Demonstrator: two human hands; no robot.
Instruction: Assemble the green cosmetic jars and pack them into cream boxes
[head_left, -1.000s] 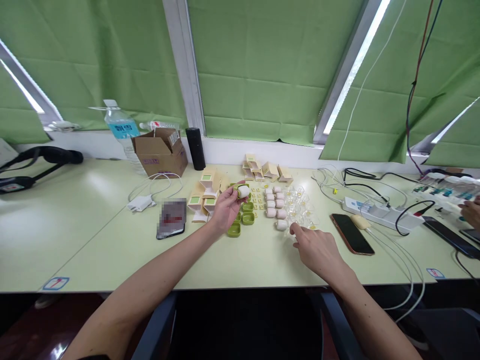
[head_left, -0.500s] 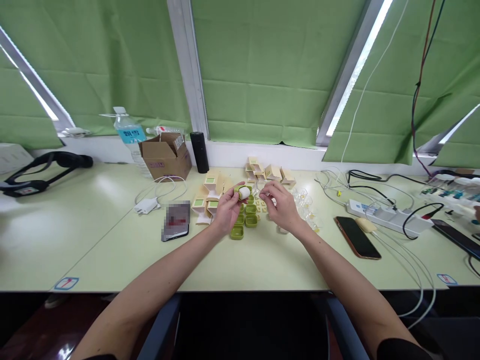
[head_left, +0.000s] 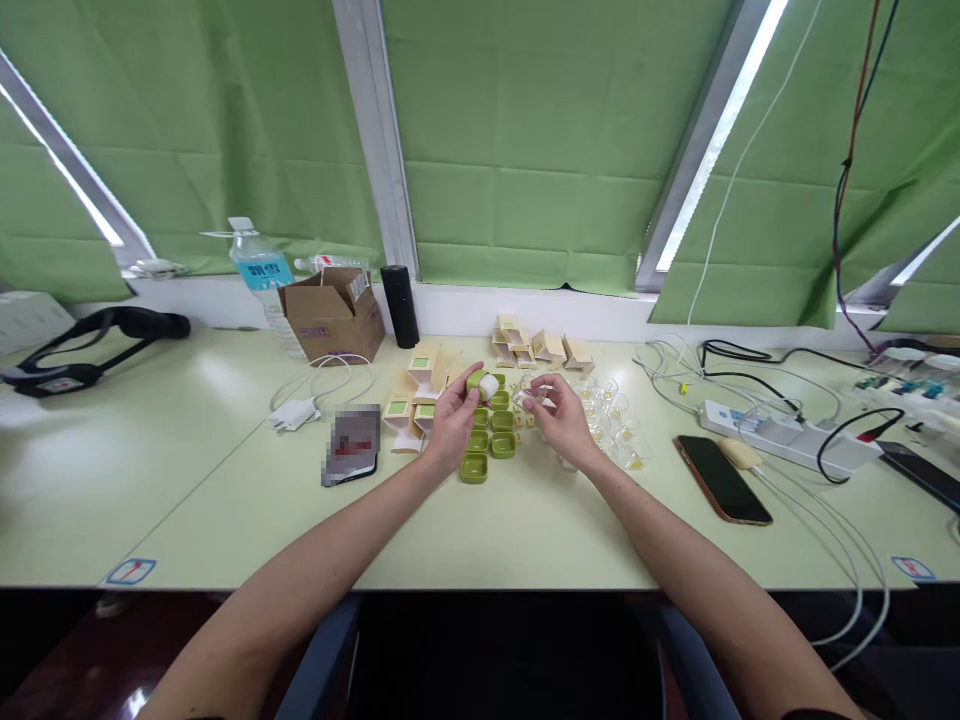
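My left hand is closed round a small green container with a white part, held tilted above the table. To its right, my right hand pinches a clear plastic piece; its exact shape is hard to make out. The two held pieces are apart. Below and between my hands stand several square green cups in rows. Small yellowish pieces lie beside them, partly hidden by my right hand. Several clear plastic covers with yellow bits lie right of my right hand.
Open cream cartons stand left of the cups, and more cartons behind. A brown box, black bottle and water bottle line the back. A phone and power strip with cables lie right.
The green container has turned in my left hand. My right hand has shifted slightly lower, and the clear piece in its fingers shows more plainly. The view has shifted a little.
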